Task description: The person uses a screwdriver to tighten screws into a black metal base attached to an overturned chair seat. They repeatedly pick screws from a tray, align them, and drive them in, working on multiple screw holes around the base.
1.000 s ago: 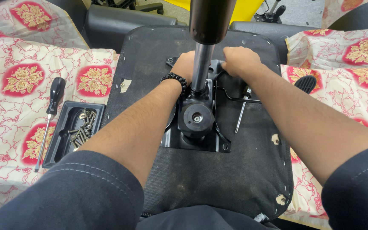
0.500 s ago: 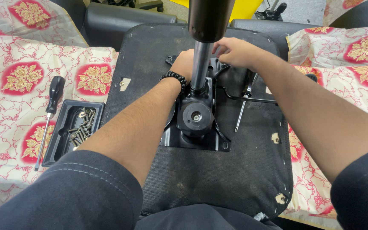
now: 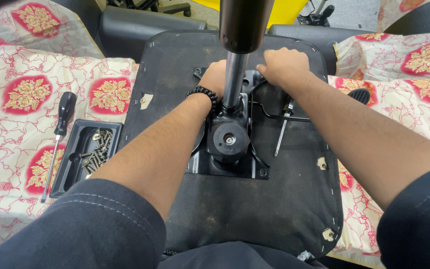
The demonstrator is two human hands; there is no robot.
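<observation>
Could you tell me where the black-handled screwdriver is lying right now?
In the head view, the screwdriver lies on the patterned cloth at far left, just left of the black screw tray.

Black seat underside (image 3: 274,209) beneath both hands. Cream cloth (image 3: 21,129) with red-and-gold floral medallions lies either side. Black screw tray (image 3: 73,154) left of them.

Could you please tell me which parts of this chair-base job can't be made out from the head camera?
- Left hand: its fingers sit behind the metal column, so its grip can't be judged.
- Right hand: seen from the back; whatever lies under the fingers is hidden.
- Column top: cut off by the upper frame edge.
- Screws in the black tray: too small to count or type.
- Second screwdriver: handle end hidden under the right forearm.
</observation>
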